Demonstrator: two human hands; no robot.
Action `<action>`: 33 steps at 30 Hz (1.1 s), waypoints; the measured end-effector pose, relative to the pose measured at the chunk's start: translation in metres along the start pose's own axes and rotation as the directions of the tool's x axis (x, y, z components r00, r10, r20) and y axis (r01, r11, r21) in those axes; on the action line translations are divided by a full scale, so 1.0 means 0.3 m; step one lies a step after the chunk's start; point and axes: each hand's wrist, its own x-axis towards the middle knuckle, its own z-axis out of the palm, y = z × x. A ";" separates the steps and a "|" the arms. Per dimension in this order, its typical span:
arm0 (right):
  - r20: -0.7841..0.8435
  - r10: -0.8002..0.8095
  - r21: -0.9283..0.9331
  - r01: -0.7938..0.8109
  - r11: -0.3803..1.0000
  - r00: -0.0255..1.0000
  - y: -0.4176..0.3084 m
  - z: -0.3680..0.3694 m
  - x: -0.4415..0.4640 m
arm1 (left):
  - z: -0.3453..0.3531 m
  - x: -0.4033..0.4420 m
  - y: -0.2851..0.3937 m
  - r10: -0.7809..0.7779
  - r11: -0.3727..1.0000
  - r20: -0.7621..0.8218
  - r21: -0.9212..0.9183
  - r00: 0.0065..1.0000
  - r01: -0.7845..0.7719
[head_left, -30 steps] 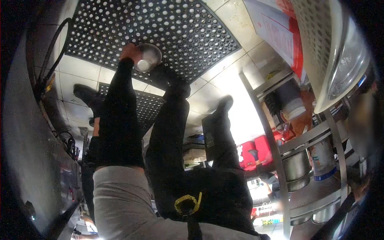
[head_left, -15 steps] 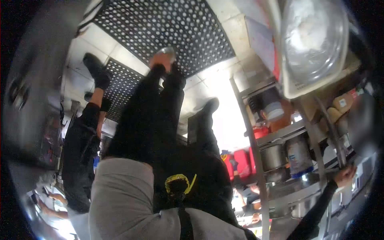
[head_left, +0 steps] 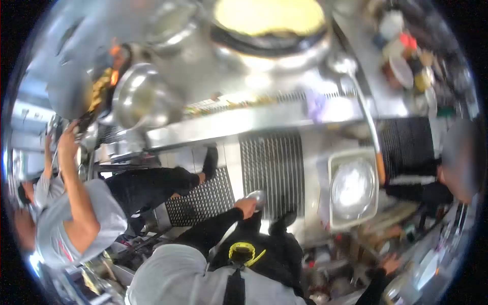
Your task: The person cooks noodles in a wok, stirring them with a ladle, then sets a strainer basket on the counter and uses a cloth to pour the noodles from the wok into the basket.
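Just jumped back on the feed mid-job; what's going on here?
The person's left hand holds a small metal bowl above a dark floor mat. Their right hand is stretched out to the other side, near cluttered shelves; blur hides whether it touches anything. Ahead, a wide round pan with something pale yellow in it sits on a metal counter. At left, a co-worker extends an arm toward the cooking area.

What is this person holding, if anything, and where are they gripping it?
The left hand holds a small metal bowl by its edge. Whether the right hand holds anything cannot be told; it is too blurred.
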 end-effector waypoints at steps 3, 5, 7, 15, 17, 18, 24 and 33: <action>-0.232 -0.348 -0.073 0.340 0.938 0.909 -0.094 -0.024 -0.038 | -0.176 -0.174 -0.015 -0.161 0.986 -0.065 0.024 0.985 0.162; -0.086 -0.395 0.110 0.402 0.909 0.915 -0.320 -0.031 -0.093 | -0.182 -0.239 -0.080 -0.246 0.969 -0.220 -0.065 0.944 0.238; 0.199 -0.564 0.292 0.501 0.815 0.801 -0.631 -0.058 -0.188 | -0.185 -0.309 -0.123 -0.347 0.938 -0.323 -0.125 0.881 0.323; -0.212 -0.977 0.822 0.543 -0.173 0.010 -1.555 -0.138 -0.204 | 0.032 -0.445 -0.075 -0.717 0.697 -0.409 -0.383 0.564 0.606; 0.045 -0.848 0.487 0.753 -0.442 -0.527 -1.754 -0.354 -0.113 | 0.258 -0.430 -0.175 -0.695 0.715 -0.396 -0.282 0.601 0.640; -0.111 -0.798 0.594 0.605 -0.531 -0.592 -1.829 -0.334 -0.086 | 0.419 -0.440 -0.228 -0.761 0.599 -0.482 -0.266 0.434 0.755; -0.001 -0.861 0.968 -0.217 0.126 -0.508 -2.070 -1.084 -0.185 | 0.398 -0.566 0.162 -0.860 0.506 -0.477 -0.751 0.182 0.424; -0.029 -0.855 0.998 0.028 -0.051 -0.518 -2.317 -1.342 -0.508 | 0.673 -0.700 0.187 -0.991 -0.019 0.077 -0.895 0.113 0.445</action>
